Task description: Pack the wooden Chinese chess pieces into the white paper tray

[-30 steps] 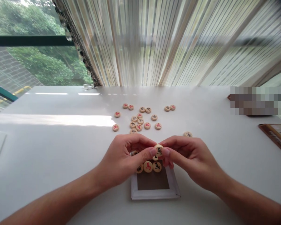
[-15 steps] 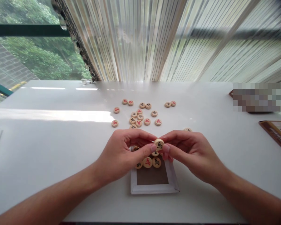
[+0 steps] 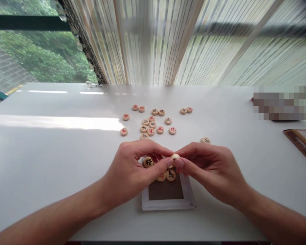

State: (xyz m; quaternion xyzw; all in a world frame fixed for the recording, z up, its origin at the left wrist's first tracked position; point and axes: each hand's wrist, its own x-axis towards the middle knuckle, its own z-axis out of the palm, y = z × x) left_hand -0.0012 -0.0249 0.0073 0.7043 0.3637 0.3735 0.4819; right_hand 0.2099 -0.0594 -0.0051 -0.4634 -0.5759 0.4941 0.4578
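Note:
Between my left hand (image 3: 136, 166) and my right hand (image 3: 210, 165), a round wooden Chinese chess piece (image 3: 175, 156) is pinched by thumbs and fingertips of both. It is tilted, so its lettered face does not show. Below lies a shallow white box (image 3: 168, 205) with a brown bottom. In its far part sit several pieces, among them a black-lettered piece (image 3: 148, 162), a red-lettered piece (image 3: 161, 176) partly behind my left thumb, and a black horse piece (image 3: 170, 175). My hands hide others there.
Several loose pieces with red or black characters, such as a red one (image 3: 172, 130), are scattered beyond my hands on the white table (image 3: 66, 163). A lone black one (image 3: 205, 140) lies behind my right hand. At the right edge is a brown-framed item (image 3: 299, 143). Strip curtains (image 3: 148, 44) hang behind.
The held piece has been turned between my fingers, so its black horse character no longer shows. My left hand uncovers more of the piece at the box's far left. The view has shifted slightly.

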